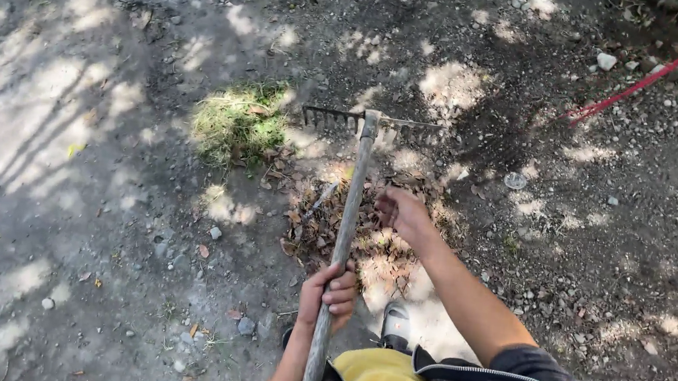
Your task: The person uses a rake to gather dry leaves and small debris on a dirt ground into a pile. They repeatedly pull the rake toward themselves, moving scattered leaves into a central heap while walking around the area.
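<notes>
L hand (329, 293) clamped on rake handle (345, 232) w/ its head (368, 122) past leaf pile (352, 226), R hand (404, 213) loosely curled, holding nothing, over the pile.

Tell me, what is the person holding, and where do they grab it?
The left hand grips the rake around its long handle, low down. The right hand holds nothing.

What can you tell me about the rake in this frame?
The rake has a long, pale grey, weathered handle, wood by its look, and a dark metal head with short tines pointing down into the dirt. It slants from the frame's bottom up to the head, which rests on the ground just past a pile of dry leaves. The left hand wraps the handle low down; the right hand is off it, over the leaves.
</notes>
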